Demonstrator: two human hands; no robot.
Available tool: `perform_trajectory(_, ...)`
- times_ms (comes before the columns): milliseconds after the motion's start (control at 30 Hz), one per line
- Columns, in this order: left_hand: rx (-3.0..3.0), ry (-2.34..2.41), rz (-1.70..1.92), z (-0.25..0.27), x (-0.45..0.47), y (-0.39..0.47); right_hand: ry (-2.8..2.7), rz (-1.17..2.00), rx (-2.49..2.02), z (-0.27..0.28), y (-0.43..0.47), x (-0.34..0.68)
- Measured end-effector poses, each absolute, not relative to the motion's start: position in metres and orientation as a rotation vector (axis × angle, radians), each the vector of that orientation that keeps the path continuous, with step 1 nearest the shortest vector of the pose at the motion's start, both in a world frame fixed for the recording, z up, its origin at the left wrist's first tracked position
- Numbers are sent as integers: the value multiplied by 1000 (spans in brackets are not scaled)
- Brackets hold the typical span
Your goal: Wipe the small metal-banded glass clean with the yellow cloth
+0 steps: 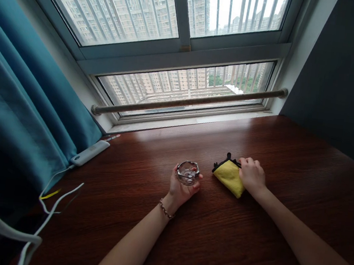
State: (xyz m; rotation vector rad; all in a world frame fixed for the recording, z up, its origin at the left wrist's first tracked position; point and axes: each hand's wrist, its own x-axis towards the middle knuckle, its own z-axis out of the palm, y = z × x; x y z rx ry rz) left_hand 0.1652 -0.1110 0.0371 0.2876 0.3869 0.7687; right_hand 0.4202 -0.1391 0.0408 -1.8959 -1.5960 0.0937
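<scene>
My left hand (183, 190) is closed around a clear faceted glass ashtray (188, 173), its open top facing up above the table. A braided bracelet circles that wrist. Off to the right, my right hand (252, 175) grips the edge of a yellow cloth (230, 176) with dark trim. The cloth is folded and lies on the dark wooden table (140, 222). My right fingertips are partly hidden where they meet the cloth's dark edge. A gap of table separates the ashtray from the cloth.
At the left, a white power strip (90, 153) lies by the blue curtain (40, 90), with white cables (54, 208) and a yellow strip (50, 194) near it. A metal rail (187, 102) crosses the window behind the table. A dark wall (341, 84) stands at the right.
</scene>
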Motion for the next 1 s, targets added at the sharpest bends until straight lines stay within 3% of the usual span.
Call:
perform_trajectory(133,400,412,696,39,174,-119,-1843,120,-1563,49,-153,394)
perform_trajectory(367,471,412,628,33,179,-126,-2023,432,-922,45,-180,347)
perform_trajectory(733,644,333,480,33,181,-125,-1988,19,-1269,29,-181,351)
perform_trajectory(1000,722,361,461,33,182,-124,-1766,-391,-1839,32,-111,479)
